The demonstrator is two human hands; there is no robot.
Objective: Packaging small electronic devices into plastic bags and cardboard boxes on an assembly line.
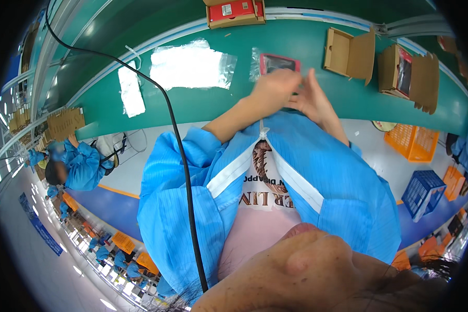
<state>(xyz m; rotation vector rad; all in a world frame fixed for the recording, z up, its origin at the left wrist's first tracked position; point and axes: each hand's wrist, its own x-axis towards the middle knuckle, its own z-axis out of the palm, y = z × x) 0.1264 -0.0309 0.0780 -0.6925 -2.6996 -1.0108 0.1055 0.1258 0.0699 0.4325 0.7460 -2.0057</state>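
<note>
My left hand (277, 89) is closed, its fingers curled, at the near edge of a flat red-framed item with a dark middle (280, 63). What those fingers hold, if anything, is hidden. Close beside it, my right hand (313, 100) has its fingers apart, one pointing up, and nothing shows in it. Both hands are slightly blurred and nearly meet over the green table (192, 106). Clear plastic film (255, 65) lies at the left side of the red-framed item.
White plastic bags (190, 65) lie to the left, with another white packet (131, 91) beyond. Open cardboard boxes (339, 52) (395, 73) stand to the right; a box with red contents (236, 11) sits behind. A black cable (170, 112) hangs across the view. Orange crates (413, 143) stand beyond.
</note>
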